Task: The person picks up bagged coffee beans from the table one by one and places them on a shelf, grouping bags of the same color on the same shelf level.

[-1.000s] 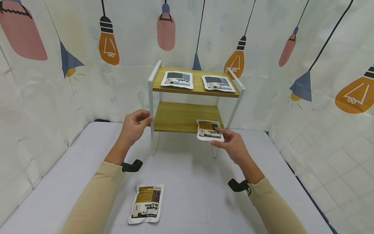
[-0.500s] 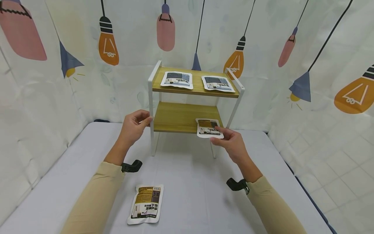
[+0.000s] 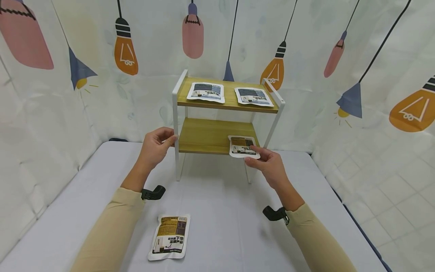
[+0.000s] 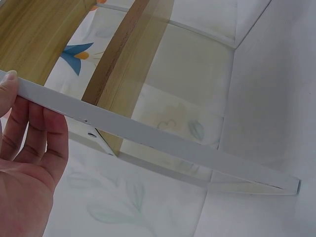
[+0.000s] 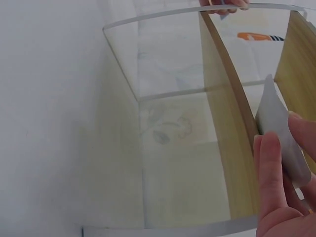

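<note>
A two-tier shelf (image 3: 212,130) with wood-coloured boards and a white frame stands at the back of the table. My left hand (image 3: 157,146) grips its left front post (image 4: 133,122) between thumb and fingers, beside the lower board. With thumb and fingers, my right hand (image 3: 268,164) pinches the right edge of a white-bordered, brown-labelled pouch (image 3: 242,147). That pouch lies over the front right of the lower board, its near edge sticking out past the front. In the right wrist view, the pouch's pale side (image 5: 281,131) shows between thumb and fingers, near the board's edge.
Two blue-labelled pouches, a left one (image 3: 206,93) and a right one (image 3: 253,97), lie on the upper board. Another brown-labelled pouch (image 3: 170,237) lies on the white table (image 3: 217,226) near the left forearm. A printed fabric wall (image 3: 142,102) stands behind the shelf.
My right hand has moved the pouch slightly forward, farther over the lower board. The left hand stays on the post.
</note>
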Tool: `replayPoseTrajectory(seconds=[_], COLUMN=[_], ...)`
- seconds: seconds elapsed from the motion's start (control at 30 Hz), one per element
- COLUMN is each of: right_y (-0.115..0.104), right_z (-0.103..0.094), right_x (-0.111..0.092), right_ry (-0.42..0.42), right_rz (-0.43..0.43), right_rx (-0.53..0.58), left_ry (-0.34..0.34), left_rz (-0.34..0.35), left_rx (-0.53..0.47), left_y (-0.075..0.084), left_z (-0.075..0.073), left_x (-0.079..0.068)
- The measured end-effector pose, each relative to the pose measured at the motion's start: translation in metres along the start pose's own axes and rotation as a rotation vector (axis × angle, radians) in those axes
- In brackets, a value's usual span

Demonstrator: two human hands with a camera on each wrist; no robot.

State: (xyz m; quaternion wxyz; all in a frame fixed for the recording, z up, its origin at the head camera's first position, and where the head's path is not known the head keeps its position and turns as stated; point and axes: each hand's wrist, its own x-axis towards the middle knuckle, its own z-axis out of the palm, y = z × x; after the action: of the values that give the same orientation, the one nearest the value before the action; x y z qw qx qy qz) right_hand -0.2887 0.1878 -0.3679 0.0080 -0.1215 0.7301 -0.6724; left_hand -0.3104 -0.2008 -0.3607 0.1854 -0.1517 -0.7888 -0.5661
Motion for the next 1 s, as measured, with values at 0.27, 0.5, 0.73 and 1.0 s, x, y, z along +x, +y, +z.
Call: replayPoseTrajectory(seconds=[0.27,0.5,0.73,1.0], right_y=[0.001,0.000,0.003,0.007], right_z=[0.001,0.003,0.008,0.013], right_x=[0.002,0.002,0.004,0.007], right_ry=[0.039,0.055,0.141,0.203], right_rz=[0.003,-0.012,-0.009,-0.045], right_rx=[0.048,0.083,0.083,0.118], left_ry=[0.002,0.005,0.003,0.000], left_rz=[-0.004,-0.003,-0.005,-0.017], left_rx=[0.008,0.012,0.015,0.004], left_y=[-0.001,0.000,-0.001,0.001], left_z=[0.000,0.000,0.000,0.000], left_x=[0.000,0.000,0.000,0.000])
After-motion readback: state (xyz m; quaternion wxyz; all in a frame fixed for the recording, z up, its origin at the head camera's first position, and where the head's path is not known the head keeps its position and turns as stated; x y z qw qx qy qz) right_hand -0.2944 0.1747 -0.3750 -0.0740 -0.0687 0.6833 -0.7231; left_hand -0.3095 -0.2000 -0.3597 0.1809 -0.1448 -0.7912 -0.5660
